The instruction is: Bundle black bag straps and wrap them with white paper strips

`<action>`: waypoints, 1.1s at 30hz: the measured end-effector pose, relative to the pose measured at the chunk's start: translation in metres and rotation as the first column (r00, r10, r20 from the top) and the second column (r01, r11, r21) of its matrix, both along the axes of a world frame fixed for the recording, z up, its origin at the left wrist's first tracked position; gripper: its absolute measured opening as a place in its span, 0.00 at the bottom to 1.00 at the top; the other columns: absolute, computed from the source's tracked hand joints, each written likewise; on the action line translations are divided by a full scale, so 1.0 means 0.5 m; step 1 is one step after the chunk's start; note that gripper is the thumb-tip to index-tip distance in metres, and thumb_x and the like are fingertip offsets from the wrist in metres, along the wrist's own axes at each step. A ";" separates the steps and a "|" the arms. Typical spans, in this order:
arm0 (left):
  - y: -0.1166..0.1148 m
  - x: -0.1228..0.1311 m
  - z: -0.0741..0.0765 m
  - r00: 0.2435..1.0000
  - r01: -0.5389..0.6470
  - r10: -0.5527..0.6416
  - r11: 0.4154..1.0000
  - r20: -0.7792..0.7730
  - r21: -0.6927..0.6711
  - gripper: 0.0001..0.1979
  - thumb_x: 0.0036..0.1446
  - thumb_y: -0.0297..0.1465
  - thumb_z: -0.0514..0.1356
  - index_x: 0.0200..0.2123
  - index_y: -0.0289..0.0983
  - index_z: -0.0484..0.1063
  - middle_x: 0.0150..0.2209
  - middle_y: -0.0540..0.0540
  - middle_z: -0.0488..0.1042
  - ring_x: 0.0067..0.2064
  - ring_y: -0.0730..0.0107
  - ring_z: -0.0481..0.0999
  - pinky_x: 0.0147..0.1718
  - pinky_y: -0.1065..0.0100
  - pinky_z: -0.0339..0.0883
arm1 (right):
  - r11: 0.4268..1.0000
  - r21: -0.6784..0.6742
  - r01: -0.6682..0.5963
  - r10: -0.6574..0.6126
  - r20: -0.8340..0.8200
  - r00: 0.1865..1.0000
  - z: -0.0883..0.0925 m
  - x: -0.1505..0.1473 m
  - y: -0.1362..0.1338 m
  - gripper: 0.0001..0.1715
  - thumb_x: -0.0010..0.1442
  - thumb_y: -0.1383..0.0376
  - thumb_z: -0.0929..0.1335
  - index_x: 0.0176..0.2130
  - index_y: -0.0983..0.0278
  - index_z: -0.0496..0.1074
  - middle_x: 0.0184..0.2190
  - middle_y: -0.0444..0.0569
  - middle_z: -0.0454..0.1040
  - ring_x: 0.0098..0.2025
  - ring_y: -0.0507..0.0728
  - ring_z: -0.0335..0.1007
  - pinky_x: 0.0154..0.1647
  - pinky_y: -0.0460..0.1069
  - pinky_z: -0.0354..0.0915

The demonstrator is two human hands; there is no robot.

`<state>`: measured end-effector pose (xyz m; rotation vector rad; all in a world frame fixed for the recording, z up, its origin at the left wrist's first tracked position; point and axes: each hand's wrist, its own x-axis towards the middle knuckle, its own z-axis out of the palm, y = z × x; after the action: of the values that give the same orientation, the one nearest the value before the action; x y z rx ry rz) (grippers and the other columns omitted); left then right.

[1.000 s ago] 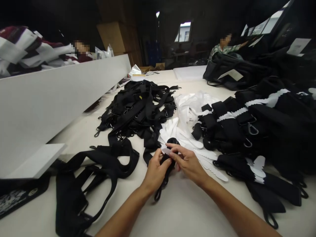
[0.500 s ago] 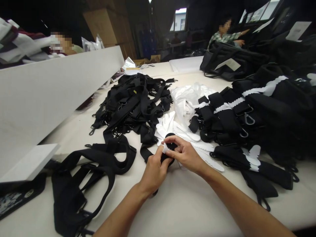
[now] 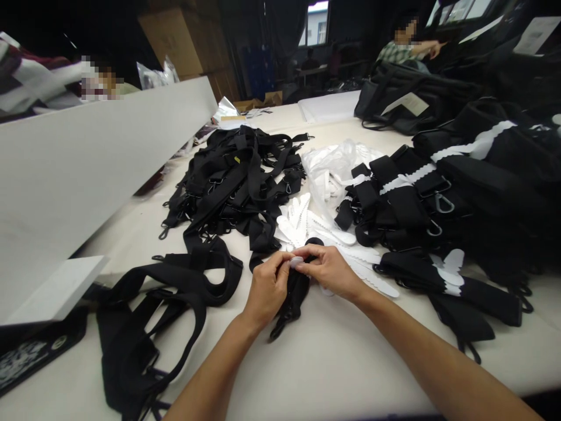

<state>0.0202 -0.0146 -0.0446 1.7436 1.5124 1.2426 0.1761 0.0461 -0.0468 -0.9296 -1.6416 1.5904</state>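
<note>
My left hand [image 3: 266,287] and my right hand [image 3: 329,271] meet at the table's middle, both closed on a folded black strap [image 3: 293,295] that hangs down between them. Their fingertips pinch a small white strip [image 3: 296,261] at the top of the strap. Just behind the hands lies a fan of white scalloped strips [image 3: 324,234]. A loose black strap [image 3: 175,292] loops on the table to the left of my left hand.
A heap of black straps [image 3: 245,181] lies farther back, a clear plastic bag [image 3: 333,166] beside it. Banded folded straps [image 3: 412,199] and black bags [image 3: 491,169] fill the right. A white board [image 3: 87,169] slants along the left. Two people sit beyond the table.
My hands have shifted slightly away from me with the strap, and the white strip now sits pinched between both sets of fingertips. The camera has tilted a little.
</note>
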 end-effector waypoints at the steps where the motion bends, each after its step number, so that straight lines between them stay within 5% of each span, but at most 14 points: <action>1: 0.000 0.000 0.001 1.000 0.009 -0.009 1.000 0.010 -0.005 0.07 0.65 0.31 0.55 0.41 0.40 0.73 0.39 0.49 0.77 0.40 0.69 0.76 0.41 0.72 0.65 | 1.000 0.006 0.010 -0.010 0.015 1.000 -0.001 0.000 -0.001 0.17 0.54 0.62 0.72 0.42 0.68 0.77 0.15 0.37 0.60 0.15 0.44 0.47 0.14 0.42 0.43; 9: 0.003 -0.003 -0.012 0.990 -0.136 0.136 0.991 0.047 0.001 0.08 0.64 0.36 0.58 0.36 0.38 0.74 0.32 0.50 0.75 0.34 0.70 0.73 0.34 0.71 0.64 | 0.978 0.182 0.105 -0.111 0.025 0.993 -0.018 -0.010 -0.010 0.14 0.58 0.57 0.71 0.36 0.65 0.79 0.30 0.46 0.72 0.18 0.46 0.61 0.12 0.41 0.57; 13: 0.001 0.003 -0.016 0.975 -0.220 0.219 0.973 0.024 0.063 0.08 0.64 0.34 0.57 0.36 0.37 0.73 0.33 0.49 0.75 0.35 0.69 0.73 0.36 0.70 0.64 | 0.987 0.162 -0.003 0.000 0.016 1.000 -0.025 -0.008 0.006 0.18 0.60 0.54 0.69 0.37 0.66 0.80 0.31 0.47 0.70 0.19 0.47 0.59 0.11 0.42 0.55; 17: -0.002 0.007 -0.011 0.973 -0.228 0.231 0.970 -0.026 0.086 0.08 0.64 0.33 0.57 0.35 0.37 0.73 0.32 0.49 0.74 0.35 0.69 0.73 0.36 0.70 0.64 | 0.973 0.224 -0.048 0.048 0.003 0.999 -0.026 -0.004 0.018 0.12 0.57 0.59 0.72 0.32 0.66 0.80 0.29 0.47 0.72 0.28 0.51 0.67 0.25 0.44 0.64; 20: -0.005 0.006 -0.006 0.964 -0.209 0.234 0.959 -0.122 0.190 0.07 0.65 0.31 0.56 0.35 0.37 0.72 0.32 0.48 0.73 0.34 0.69 0.73 0.36 0.69 0.64 | 0.975 0.222 0.030 -0.034 0.016 0.999 -0.023 -0.012 0.016 0.08 0.55 0.62 0.73 0.30 0.65 0.81 0.29 0.48 0.75 0.34 0.54 0.71 0.34 0.46 0.65; 25: -0.011 0.004 -0.014 0.912 -0.046 0.202 0.914 -0.356 0.402 0.07 0.64 0.24 0.54 0.40 0.36 0.72 0.35 0.44 0.74 0.38 0.65 0.73 0.42 0.66 0.65 | 0.984 0.134 0.122 -0.127 0.034 0.991 -0.014 -0.028 0.009 0.07 0.51 0.63 0.72 0.28 0.66 0.79 0.28 0.48 0.77 0.32 0.55 0.72 0.34 0.47 0.66; 33: -0.014 0.000 -0.001 0.893 0.118 0.056 0.928 -0.446 0.354 0.11 0.66 0.23 0.51 0.46 0.35 0.72 0.40 0.41 0.75 0.43 0.63 0.74 0.45 0.65 0.67 | 0.959 0.180 0.220 -0.226 0.010 0.974 -0.018 -0.022 -0.010 0.07 0.53 0.66 0.70 0.30 0.67 0.78 0.28 0.48 0.78 0.31 0.55 0.72 0.33 0.47 0.66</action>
<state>0.0203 -0.0217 -0.0453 2.4357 1.5506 1.2240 0.1652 0.0412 -0.0558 -1.0095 -1.6073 1.2621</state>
